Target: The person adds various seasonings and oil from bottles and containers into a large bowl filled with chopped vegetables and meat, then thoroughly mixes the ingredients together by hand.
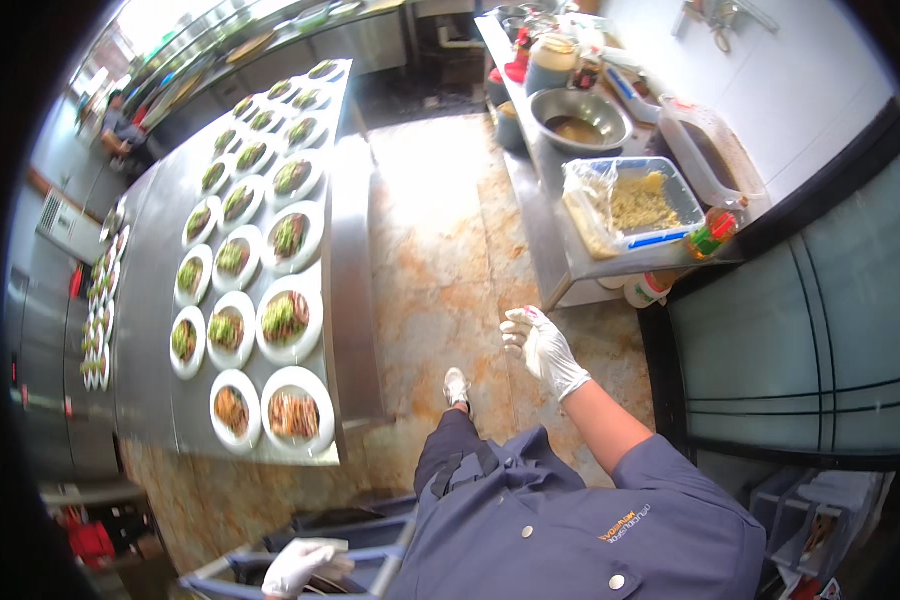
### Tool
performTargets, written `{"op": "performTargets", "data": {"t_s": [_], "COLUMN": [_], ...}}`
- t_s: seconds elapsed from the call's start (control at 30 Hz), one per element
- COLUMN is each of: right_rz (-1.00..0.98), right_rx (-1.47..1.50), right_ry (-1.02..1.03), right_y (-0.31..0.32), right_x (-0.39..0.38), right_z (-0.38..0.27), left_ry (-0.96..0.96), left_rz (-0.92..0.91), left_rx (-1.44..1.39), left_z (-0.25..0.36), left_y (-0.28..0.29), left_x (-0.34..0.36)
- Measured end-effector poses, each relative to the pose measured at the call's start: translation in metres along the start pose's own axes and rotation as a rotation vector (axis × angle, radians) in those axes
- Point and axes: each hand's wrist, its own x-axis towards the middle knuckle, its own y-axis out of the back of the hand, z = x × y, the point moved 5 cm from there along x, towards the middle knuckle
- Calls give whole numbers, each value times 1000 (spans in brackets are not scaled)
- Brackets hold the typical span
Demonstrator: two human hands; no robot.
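My white-gloved left hand (303,566) is at the bottom edge, fingers curled at a blue-grey metal trolley frame (395,550); what they hold is unclear. My gloved right hand (530,338) is raised over the floor, fingers loosely bent apart and empty, near the right counter's end. Left of me, a long steel table (150,350) bears several white plates of food, most topped with chopped green garnish. The two nearest, including a larger plate (295,410), show brown food without it.
The right counter (535,225) holds a steel bowl (580,120), plastic tubs (633,208) and a bottle (710,232). A tiled floor aisle (430,250) runs between table and counter. A person (128,133) is at the far left. A glass panel (780,340) stands right.
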Motion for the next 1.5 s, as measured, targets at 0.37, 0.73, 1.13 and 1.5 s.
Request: {"op": "performTargets", "data": {"t_s": [0.37,0.73,1.13,1.5], "right_rz": [344,386,437,1056], "right_rx": [378,694,827,896], "right_ry": [399,677,1073,1607], "right_y": [59,59,26,-102], "right_x": [67,244,358,460], "right_z": [-162,-287,-432,-419], "left_ry": [-682,-734,-889,-1587], "left_rz": [-361,-380,-91,-365], "left_rx": [458,456,599,1897], "left_z": [471,807,1235,1468], "left_y": [-80,-145,-168,-443], "left_x": [259,480,677,946]}}
